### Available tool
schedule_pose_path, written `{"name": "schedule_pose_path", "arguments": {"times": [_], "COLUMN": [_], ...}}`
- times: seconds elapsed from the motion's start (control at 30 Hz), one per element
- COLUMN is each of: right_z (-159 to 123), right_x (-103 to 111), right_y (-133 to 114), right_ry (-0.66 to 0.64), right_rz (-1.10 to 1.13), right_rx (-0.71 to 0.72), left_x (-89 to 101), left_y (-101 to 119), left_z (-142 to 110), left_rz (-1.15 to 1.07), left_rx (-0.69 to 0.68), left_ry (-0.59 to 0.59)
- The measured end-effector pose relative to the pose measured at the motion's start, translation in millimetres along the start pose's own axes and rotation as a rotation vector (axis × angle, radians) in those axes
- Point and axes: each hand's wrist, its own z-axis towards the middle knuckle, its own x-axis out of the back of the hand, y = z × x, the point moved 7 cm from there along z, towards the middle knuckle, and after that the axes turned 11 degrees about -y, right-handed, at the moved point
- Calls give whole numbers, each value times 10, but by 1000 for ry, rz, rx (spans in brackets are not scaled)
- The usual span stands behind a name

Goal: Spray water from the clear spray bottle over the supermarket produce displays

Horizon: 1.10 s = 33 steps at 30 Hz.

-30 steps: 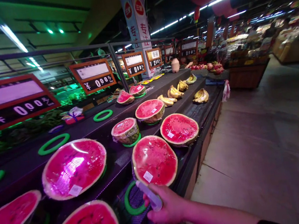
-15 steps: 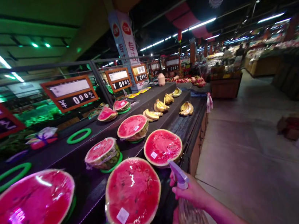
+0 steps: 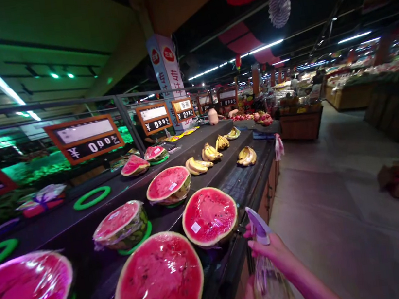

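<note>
Fingers (image 3: 266, 247) grip a spray bottle (image 3: 271, 287) — wrapped watermelon half (image 3: 209, 216) just beside.

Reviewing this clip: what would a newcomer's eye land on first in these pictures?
The halved watermelons, their red cut faces shining under plastic film, dominate the tiered black display across the left and centre. At the lower right, the right hand grips a spray bottle with a lilac trigger head, just off the display's edge. Farther along the tiers lie bananas, while orange-framed price signs stand behind the display.
</note>
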Motion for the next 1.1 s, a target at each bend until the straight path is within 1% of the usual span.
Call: {"name": "schedule_pose_path", "arguments": {"times": [0.07, 0.1, 0.17, 0.23, 0.3, 0.4, 0.47, 0.53, 0.57, 0.63, 0.73, 0.83, 0.93, 1.03, 1.1], "right_z": [150, 226, 356, 445, 498, 535, 559, 620, 663, 765, 922, 1056, 1156, 1231, 1260], "right_x": [-113, -212, -491, -846, -1219, -1725, -1961, -2073, -2086, -2042, -1859, -1590, -1269, -923, -716], "right_y": [-28, -66, -183, -311, -423, -531, -555, -553, -547, -539, -552, -614, -665, -626, -570], "right_ry": [-81, -138, -276, -426, -560, -738, -822, -833, -816, -758, -657, -560, -466, -363, -318], "right_rz": [-34, -70, -166, -245, -309, -395, -411, -401, -389, -361, -341, -350, -363, -358, -307], "right_rx": [-6, 7, 59, 103, 132, 186, 219, 229, 224, 200, 153, 149, 164, 134, 116], "left_x": [-19, -5, 71, 207, 362, 538, 615, 672, 692, 723, 742, 715, 648, 567, 521], "left_y": [59, 65, 49, 5, -35, -4, 59, 130, 171, 252, 370, 506, 627, 676, 678], "left_z": [-26, -51, -134, -276, -469, -776, -952, -1080, -1119, -1136, -1019, -780, -504, -243, -101], "left_rz": [-80, -116, -175, -215, -221, -150, -69, 24, 72, 151, 227, 267, 284, 254, 241], "left_rx": [-62, -83, -128, -168, -192, -242, -265, -262, -262, -257, -240, -241, -232, -194, -164], "left_ry": [30, 58, 137, 267, 423, 620, 734, 843, 886, 945, 960, 892, 785, 676, 634]}}
